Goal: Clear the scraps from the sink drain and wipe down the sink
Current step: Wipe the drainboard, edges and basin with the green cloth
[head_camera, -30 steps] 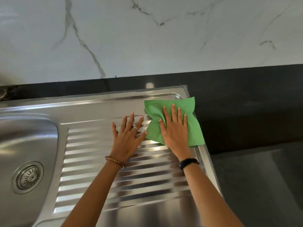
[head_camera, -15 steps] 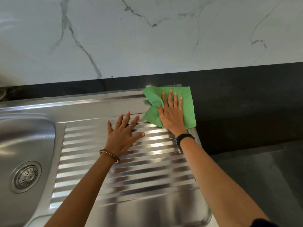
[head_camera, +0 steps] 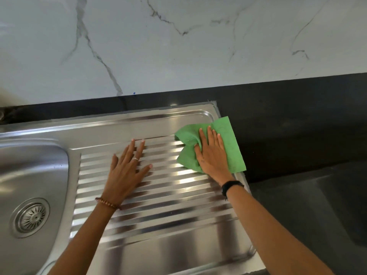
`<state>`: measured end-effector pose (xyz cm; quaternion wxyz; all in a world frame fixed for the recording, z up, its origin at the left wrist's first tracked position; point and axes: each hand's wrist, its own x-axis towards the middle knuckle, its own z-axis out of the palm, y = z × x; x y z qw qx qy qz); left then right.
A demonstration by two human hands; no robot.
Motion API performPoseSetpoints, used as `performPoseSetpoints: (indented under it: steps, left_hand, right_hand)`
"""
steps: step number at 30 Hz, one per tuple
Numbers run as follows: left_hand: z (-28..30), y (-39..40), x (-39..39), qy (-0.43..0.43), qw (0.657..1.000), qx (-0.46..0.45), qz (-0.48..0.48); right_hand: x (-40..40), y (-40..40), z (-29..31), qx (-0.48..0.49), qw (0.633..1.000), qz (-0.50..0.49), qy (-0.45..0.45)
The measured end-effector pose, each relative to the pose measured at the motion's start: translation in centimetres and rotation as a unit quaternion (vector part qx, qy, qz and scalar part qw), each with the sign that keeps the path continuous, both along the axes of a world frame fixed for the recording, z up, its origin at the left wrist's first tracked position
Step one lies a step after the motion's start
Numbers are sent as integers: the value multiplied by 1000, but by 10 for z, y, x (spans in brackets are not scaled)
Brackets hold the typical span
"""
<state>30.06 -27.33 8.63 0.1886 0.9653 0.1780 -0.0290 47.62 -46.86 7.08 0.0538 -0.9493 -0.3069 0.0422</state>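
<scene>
On drainboard (head_camera: 162, 197): hands, green cloth (head_camera: 228, 147).

Looked like a home kitchen, stainless steel sink (head_camera: 35, 175) with a ribbed drainboard (head_camera: 168, 195) set into a dark countertop (head_camera: 297, 126), round drain strainer (head_camera: 30, 217) in the basin, white marble-look backsplash (head_camera: 178, 46) with grey veins ran behind it

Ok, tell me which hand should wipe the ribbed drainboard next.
Right. The right hand already presses the green cloth flat at the drainboard's far right edge, so it can likely sweep across the ribs. The left hand lies flat on the ribs, holding nothing.
</scene>
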Motion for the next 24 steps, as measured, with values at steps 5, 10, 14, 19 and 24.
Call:
performPoseSetpoints:
  steps: [5, 10, 14, 19, 24]
  left_hand:
    - [6, 26, -77, 105, 989, 57, 86]
    - [2, 17, -112, 53, 953, -65, 291]
    - [-8, 18, -113, 12, 952, -64, 299]
    - [-10, 22, -114, 5, 957, -67, 281]
    - [-17, 28, -124, -12, 966, -58, 252]
  right_hand:
    - [10, 20, 5, -22, 999, -26, -16]
    - [-9, 45, 5, -35, 998, -50, 14]
    - [-50, 96, 4, -23, 999, -28, 8]
    - [-111, 179, -1, -20, 999, 44, 10]
    - [-145, 231, -3, -20, 997, 68, 18]
